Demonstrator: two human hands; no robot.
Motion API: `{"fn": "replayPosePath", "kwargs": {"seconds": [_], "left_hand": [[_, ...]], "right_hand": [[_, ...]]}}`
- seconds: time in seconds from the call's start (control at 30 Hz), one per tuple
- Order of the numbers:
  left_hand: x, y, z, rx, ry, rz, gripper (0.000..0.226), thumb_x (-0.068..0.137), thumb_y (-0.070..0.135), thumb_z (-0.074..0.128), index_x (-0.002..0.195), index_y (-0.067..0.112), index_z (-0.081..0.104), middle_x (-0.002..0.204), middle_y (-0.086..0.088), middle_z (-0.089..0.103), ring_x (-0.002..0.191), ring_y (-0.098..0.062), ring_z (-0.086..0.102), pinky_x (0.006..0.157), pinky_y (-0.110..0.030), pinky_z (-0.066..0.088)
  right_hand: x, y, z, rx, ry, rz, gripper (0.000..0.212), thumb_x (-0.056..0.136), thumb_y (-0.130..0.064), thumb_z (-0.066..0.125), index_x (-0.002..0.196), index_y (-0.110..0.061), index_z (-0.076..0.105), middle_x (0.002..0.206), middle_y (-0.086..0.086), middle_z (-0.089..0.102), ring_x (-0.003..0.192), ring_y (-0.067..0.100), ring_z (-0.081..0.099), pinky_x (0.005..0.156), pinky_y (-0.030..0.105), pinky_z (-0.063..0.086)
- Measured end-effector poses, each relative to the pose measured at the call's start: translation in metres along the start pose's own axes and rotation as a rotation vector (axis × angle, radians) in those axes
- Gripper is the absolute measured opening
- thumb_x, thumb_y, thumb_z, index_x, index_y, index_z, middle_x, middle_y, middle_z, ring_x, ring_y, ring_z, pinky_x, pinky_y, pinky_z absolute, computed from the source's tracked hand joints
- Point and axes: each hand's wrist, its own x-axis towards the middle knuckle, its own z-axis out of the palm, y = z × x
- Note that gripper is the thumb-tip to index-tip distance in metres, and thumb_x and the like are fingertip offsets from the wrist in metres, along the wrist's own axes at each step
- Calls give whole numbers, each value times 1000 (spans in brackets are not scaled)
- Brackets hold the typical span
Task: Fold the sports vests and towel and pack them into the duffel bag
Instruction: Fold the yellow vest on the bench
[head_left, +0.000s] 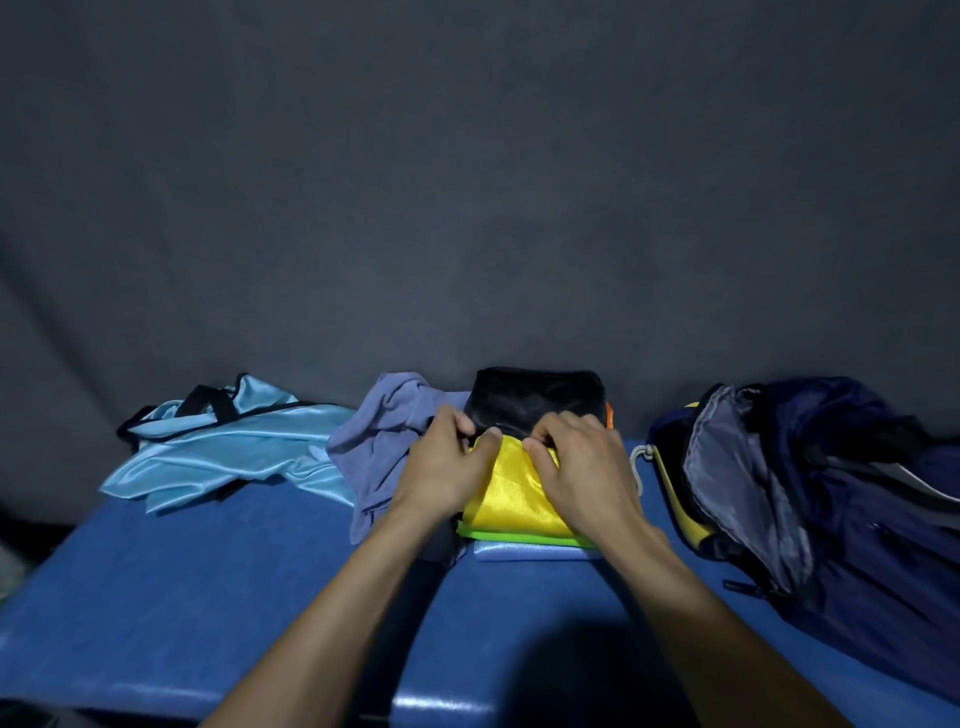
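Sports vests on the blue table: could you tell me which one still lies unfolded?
The shiny light-blue vest with black trim, spread crumpled at far left; the yellow one sits folded under both hands.

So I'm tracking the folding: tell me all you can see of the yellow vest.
The yellow vest is shiny mesh-like fabric with a bright green hem, folded into a compact rectangle atop a pale blue folded piece on the blue table. The left hand and right hand pinch its far edge.
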Motion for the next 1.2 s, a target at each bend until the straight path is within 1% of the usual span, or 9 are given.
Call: {"fn": "replayPosePath", "kwargs": {"seconds": [0.1, 0.23, 0.37, 0.57, 0.8, 0.93, 1.0, 1.1, 1.2], "left_hand": [[6, -9, -5, 101, -115, 227, 20, 101, 40, 53, 121, 36, 53, 88, 5, 68, 79, -13, 64, 72, -33, 50], [20, -22, -10, 120, -212, 335, 8, 105, 32, 50, 104, 32, 58, 81, 3, 65, 71, -13, 57, 71, -40, 49], [21, -26, -2, 58, -154, 256, 25, 107, 26, 48, 83, 30, 53, 69, 10, 55, 64, -6, 47, 64, -33, 39], [27, -22, 5, 2, -177, 163, 30, 107, 29, 48, 78, 27, 52, 65, 11, 49, 62, -7, 44, 62, -32, 36], [19, -25, -19, -252, -251, 7, 14, 103, 21, 58, 91, 20, 65, 78, 5, 60, 69, -8, 53, 68, -27, 46], [-3, -27, -39, -283, -309, -51, 13, 98, 5, 63, 86, 9, 66, 70, -5, 61, 56, -9, 57, 56, -21, 49], [-12, -28, -36, -292, -335, -74, 21, 96, -3, 60, 80, 9, 65, 62, -5, 55, 50, -12, 53, 49, -20, 46], [-15, -34, -25, -262, -284, -73, 25, 94, -6, 61, 77, 11, 66, 55, 2, 56, 49, -9, 50, 51, -20, 44], [-15, -39, -17, -255, -212, -72, 16, 91, -2, 66, 80, 9, 69, 54, 6, 58, 50, -8, 49, 53, -21, 42]], "right_hand": [[1, 0, -1, 19, -1, 10, 19, 100, -37, 56, 87, -24, 58, 88, -8, 61, 88, 21, 54, 78, 42, 41], [1, 1, -1, 115, 12, 18, 19, 98, -35, 60, 83, -24, 59, 82, -12, 60, 83, 17, 54, 75, 41, 43], [2, 1, -2, 239, 20, 95, 18, 95, -36, 65, 81, -24, 66, 80, -12, 66, 80, 12, 59, 70, 35, 48], [5, -3, -5, 247, 30, 230, 24, 96, -39, 65, 77, -24, 65, 74, -12, 64, 71, 6, 57, 54, 24, 35], [0, -5, 15, -153, 167, 66, 19, 96, -34, 59, 82, -21, 58, 86, -1, 59, 84, 25, 53, 72, 41, 39], [1, -6, 19, -227, 186, 62, 16, 97, -33, 57, 89, -20, 62, 91, 0, 58, 88, 26, 52, 73, 43, 41], [1, -9, 20, -207, 174, 23, 14, 100, -32, 53, 97, -22, 63, 95, -2, 59, 90, 27, 53, 75, 44, 41], [1, -16, 20, -24, 66, -66, 34, 103, -46, 37, 114, -28, 63, 107, -8, 60, 101, 21, 49, 83, 42, 39], [3, -23, 24, 85, 1, -145, 36, 99, -54, 40, 113, -31, 64, 108, -12, 59, 103, 17, 49, 85, 39, 36]]}}
